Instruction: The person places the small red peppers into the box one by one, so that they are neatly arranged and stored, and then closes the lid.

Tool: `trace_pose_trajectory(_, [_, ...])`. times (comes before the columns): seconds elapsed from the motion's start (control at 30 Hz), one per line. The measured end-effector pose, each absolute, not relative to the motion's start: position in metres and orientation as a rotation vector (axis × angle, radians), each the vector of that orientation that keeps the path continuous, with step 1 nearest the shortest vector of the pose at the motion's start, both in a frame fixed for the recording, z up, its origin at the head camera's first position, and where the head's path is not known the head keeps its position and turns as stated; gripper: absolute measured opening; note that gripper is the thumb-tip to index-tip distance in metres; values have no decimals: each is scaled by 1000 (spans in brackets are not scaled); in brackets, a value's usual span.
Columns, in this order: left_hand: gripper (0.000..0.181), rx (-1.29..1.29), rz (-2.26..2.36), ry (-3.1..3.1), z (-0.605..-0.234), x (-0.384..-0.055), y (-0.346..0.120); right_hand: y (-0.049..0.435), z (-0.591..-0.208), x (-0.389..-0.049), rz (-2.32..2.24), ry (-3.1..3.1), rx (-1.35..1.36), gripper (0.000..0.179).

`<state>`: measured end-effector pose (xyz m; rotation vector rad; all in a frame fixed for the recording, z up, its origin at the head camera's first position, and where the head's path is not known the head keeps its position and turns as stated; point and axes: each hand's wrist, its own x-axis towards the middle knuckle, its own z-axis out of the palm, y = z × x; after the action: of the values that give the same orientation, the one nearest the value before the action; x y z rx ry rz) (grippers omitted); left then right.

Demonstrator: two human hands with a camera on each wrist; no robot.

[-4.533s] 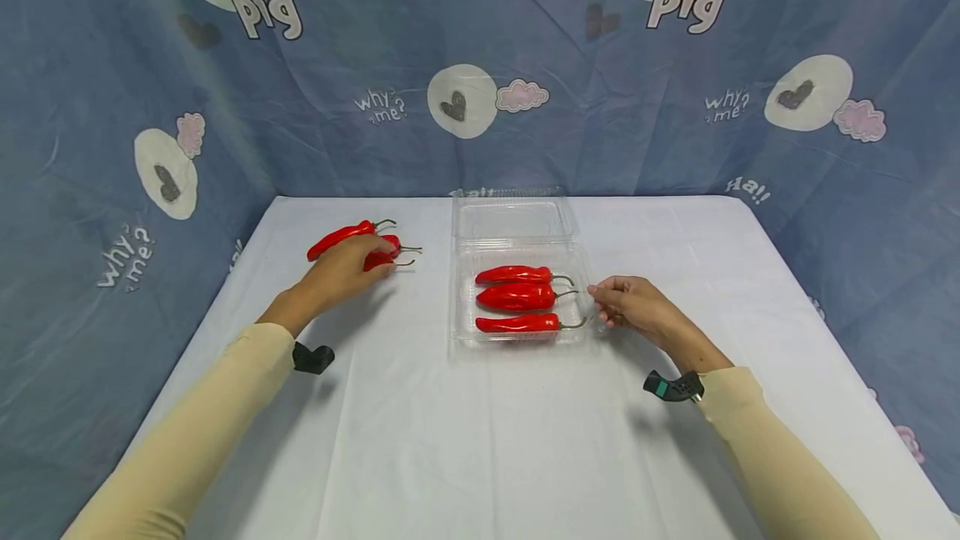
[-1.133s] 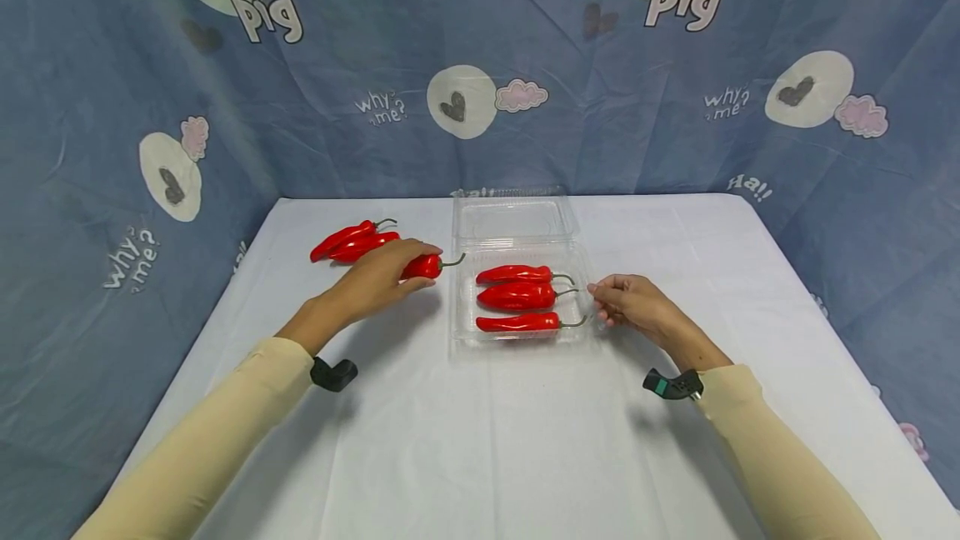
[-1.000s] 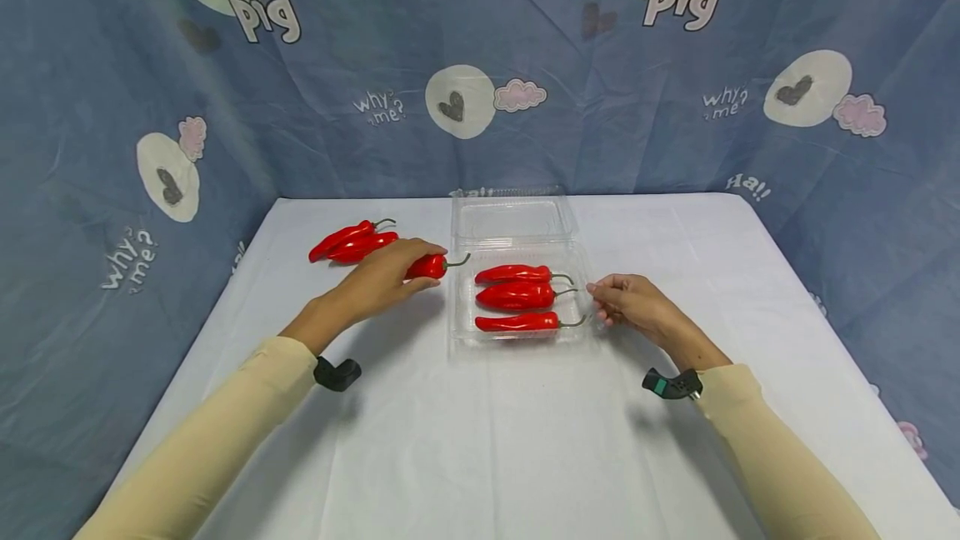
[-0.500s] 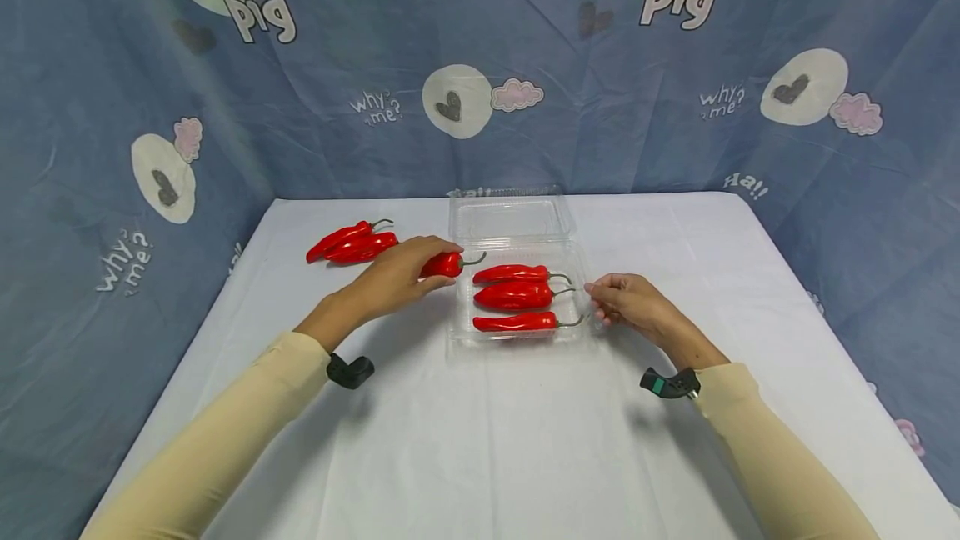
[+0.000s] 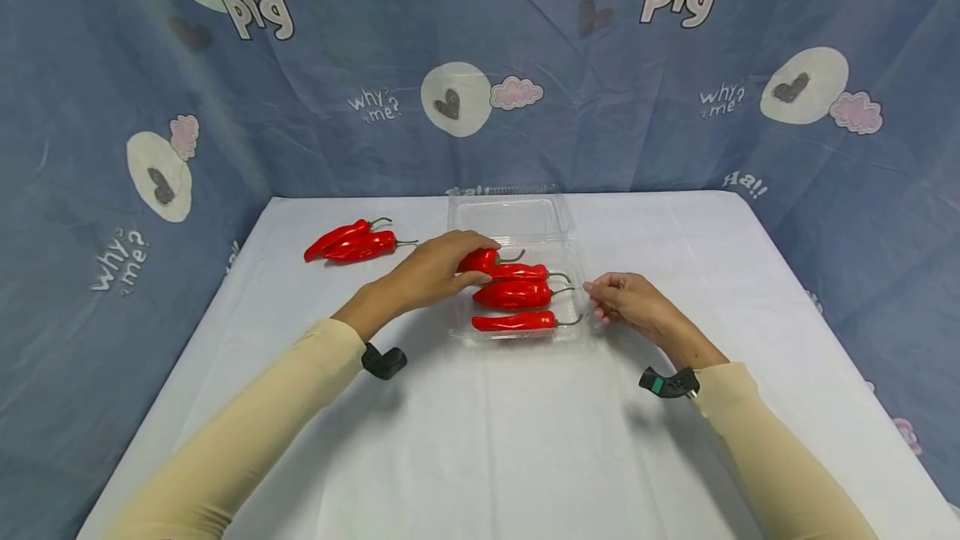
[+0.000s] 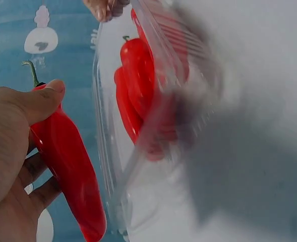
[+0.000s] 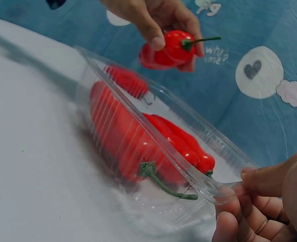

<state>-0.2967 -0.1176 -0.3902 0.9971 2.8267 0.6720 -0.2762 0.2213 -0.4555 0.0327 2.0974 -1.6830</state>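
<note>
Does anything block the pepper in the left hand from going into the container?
Nothing visible does: the left hand holds the pepper above the rim of the open container, and the lid is folded back. Three peppers lie lower, inside, and the right hand pinches the rim at one side.

White-covered table [image 5: 480, 440] – two red peppers [image 5: 362, 247] far left, open clear plastic box [image 5: 512, 217] mid-table, towards the back

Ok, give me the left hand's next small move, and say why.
Probably lower the held red chili pepper into the clear plastic container, alongside the three peppers there. The left hand has it raised at the container's far side, the lid is open, and the right hand pinches the container's right end, which should help steady it.
</note>
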Motion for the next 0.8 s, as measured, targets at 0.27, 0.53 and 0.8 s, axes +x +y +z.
trace_pose_trajectory(0.27, [57,1041,702,2777,-391,-300,-92,223,-456,-276,-1658,2117,39,37])
trace_pose_trajectory(0.53, [56,1041,687,2760,-400,-304,-75,221,-452,-275,-1674,2107,50,36])
trace_pose_trajectory(0.8, [54,1018,579,2774,-410,-311,-58,220,-452,-275,-1666,2121,31,34])
